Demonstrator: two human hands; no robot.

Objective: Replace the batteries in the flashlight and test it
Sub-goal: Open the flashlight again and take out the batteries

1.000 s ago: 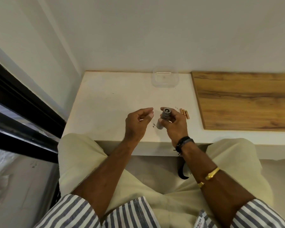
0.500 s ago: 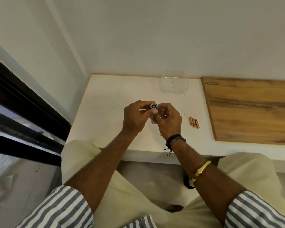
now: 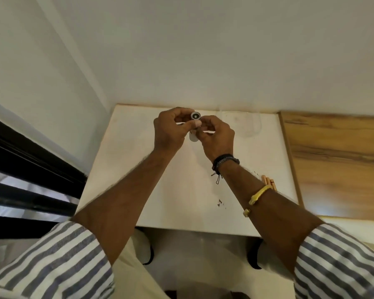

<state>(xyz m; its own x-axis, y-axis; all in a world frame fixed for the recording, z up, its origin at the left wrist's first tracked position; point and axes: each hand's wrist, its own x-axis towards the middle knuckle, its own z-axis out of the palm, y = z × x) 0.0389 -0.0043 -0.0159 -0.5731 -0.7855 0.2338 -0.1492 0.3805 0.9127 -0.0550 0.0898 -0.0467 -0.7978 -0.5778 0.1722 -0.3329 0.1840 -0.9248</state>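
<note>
A small silver flashlight [image 3: 195, 116] is held up over the far part of the white table [image 3: 138, 169], its round end facing me. My left hand [image 3: 171, 128] pinches that end between thumb and fingers. My right hand [image 3: 216, 134] grips the flashlight's body from the right, and most of the body is hidden behind the fingers. Three copper-coloured batteries [image 3: 268, 182] lie together on the table by my right forearm, partly hidden by it.
A clear plastic container [image 3: 249, 124] stands at the table's back edge, right of my hands. A wooden board [image 3: 337, 160] adjoins the table on the right. A white wall rises behind, and a dark window frame [image 3: 30, 160] runs along the left. Small dark specks [image 3: 220, 202] dot the table.
My left hand has joined my right on the flashlight, and both hands have lifted it up and away toward the wall. The camera view has tilted upward.
</note>
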